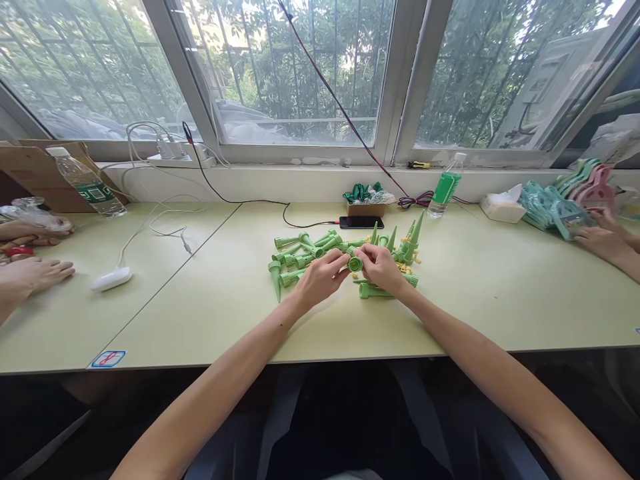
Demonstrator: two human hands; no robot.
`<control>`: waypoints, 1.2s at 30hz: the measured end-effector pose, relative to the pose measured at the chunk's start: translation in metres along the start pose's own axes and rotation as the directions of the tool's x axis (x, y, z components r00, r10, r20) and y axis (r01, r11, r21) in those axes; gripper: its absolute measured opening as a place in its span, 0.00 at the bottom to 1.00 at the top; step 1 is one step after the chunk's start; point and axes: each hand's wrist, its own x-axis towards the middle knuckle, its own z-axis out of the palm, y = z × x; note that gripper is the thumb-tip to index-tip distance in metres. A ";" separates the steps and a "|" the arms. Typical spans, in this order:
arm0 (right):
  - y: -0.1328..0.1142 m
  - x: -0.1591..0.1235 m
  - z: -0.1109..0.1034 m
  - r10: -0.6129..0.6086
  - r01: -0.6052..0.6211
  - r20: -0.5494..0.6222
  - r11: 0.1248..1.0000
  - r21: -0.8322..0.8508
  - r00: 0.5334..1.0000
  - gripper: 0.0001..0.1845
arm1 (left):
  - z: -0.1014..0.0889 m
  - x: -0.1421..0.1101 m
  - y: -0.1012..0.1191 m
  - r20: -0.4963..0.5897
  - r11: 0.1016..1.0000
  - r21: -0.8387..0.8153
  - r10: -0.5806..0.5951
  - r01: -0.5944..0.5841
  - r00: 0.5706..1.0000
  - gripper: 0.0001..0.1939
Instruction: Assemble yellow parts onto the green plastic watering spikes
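Together, two hands met on one green piece at the middle of the table

The left hand (320, 277) and the right hand (383, 268) were both clamped by the fingertips on a green plastic tube (355, 265), its round open end turned toward the wearer. Taking that tube as the clock's centre, with twelve at the window (300, 73), green spikes (304, 260) lay heaped from nine to eleven, just beside the left hand. More stood upright at two, past the right knuckles, among small yellow bits (404, 268); another spike (375, 292) lay on its side at four, under the right wrist.

At six, a broad strip of tabletop (345, 333) ran from the hands to the front edge, which both forearms crossed. At three, a wider stretch reached to a co-worker's hands (603, 240); toward nine, the surface carried on across a seam to a white mouse (113, 279). A phone (361, 223) at twelve, with a small box (366, 210) behind it, bounded the far side. A bottle (445, 188) stood at one, near the window ledge.
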 end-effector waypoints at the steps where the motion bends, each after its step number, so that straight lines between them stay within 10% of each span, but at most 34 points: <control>1: 0.000 0.000 0.000 -0.001 0.001 -0.005 1.000 0.003 1.000 0.21 | 0.000 0.000 0.000 -0.003 1.000 -0.005 -0.009 0.009 1.000 0.06; 7: -0.002 0.001 0.002 -0.024 0.025 -0.051 0.999 0.026 0.998 0.21 | 0.005 0.001 0.001 -0.035 0.979 -0.085 -0.188 0.185 0.982 0.07; 11: -0.002 0.000 0.002 -0.046 0.051 -0.081 0.997 0.058 0.996 0.21 | 0.006 0.007 0.007 0.007 0.862 -0.256 -0.451 0.438 0.892 0.14; 16: -0.002 -0.002 0.001 -0.079 0.083 -0.082 0.995 0.056 0.994 0.20 | -0.002 0.016 0.009 0.273 0.418 -0.594 -0.699 0.688 0.661 0.16; 20: -0.005 -0.004 -0.001 -0.105 0.108 -0.056 0.993 0.040 0.993 0.19 | -0.007 0.019 0.009 0.594 0.033 -0.631 -0.622 0.775 0.511 0.26; 28: -0.004 -0.004 0.000 -0.119 0.120 -0.021 0.992 0.038 0.993 0.18 | -0.009 0.016 0.011 0.627 0.030 -0.696 -0.462 0.717 0.628 0.23; 36: -0.002 -0.004 0.001 -0.093 0.092 -0.020 0.995 -0.024 0.995 0.19 | -0.007 0.012 0.011 0.449 0.420 -0.635 -0.482 0.648 0.752 0.19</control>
